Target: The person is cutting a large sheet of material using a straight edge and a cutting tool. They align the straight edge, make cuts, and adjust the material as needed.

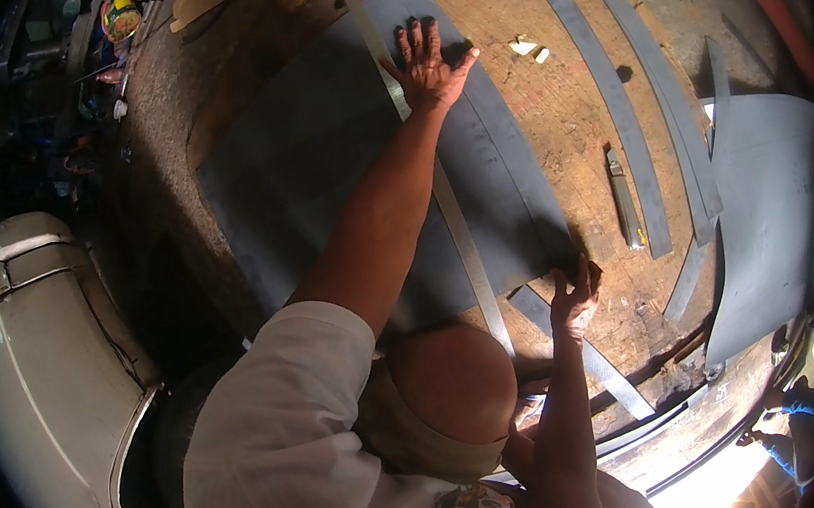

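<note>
- Lay flat on the workbench (565, 101): dark sheet (307, 162), with a long metal ruler (451, 224) across it.
- Ran diagonally, ruler's long axis, from far left toward near right, passing under the left hand (428, 66) and ending near the right hand (575, 295).
- Pressed palm-down on ruler and sheet at the far end: left hand, fingers (420, 37) spread wide, arm fully stretched.
- Sat at the sheet's near right corner, just right of the ruler's edge: right hand, fingers curled together around something small; could not tell what.
- Nearer the near end of the ruler: right hand; nearer the far end: left.
- Lay well apart to the right, untouched: cut strips (632, 129), a knife-like tool (625, 194), a second dark sheet (783, 217).
</note>
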`<state>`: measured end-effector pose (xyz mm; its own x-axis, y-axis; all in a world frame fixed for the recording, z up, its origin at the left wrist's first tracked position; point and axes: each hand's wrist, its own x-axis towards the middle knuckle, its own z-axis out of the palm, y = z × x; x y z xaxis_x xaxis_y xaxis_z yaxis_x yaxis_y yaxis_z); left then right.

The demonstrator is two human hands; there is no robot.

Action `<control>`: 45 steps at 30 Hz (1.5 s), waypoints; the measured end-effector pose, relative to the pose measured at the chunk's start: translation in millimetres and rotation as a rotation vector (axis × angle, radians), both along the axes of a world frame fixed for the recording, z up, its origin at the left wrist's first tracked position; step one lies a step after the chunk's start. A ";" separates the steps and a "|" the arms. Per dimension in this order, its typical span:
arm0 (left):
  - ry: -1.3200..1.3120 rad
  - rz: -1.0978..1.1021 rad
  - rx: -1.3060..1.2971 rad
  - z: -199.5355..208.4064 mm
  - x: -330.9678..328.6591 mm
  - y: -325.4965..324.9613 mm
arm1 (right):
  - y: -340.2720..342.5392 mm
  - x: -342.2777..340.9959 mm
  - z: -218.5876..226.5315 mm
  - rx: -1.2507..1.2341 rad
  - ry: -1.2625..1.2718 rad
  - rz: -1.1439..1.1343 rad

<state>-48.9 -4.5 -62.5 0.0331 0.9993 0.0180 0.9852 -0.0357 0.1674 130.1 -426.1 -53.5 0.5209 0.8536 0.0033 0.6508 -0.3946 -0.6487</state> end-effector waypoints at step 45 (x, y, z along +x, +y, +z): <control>-0.036 0.004 0.078 -14.9 -0.1 17.2 | 3.4 -1.9 7.8 -0.022 0.120 -0.125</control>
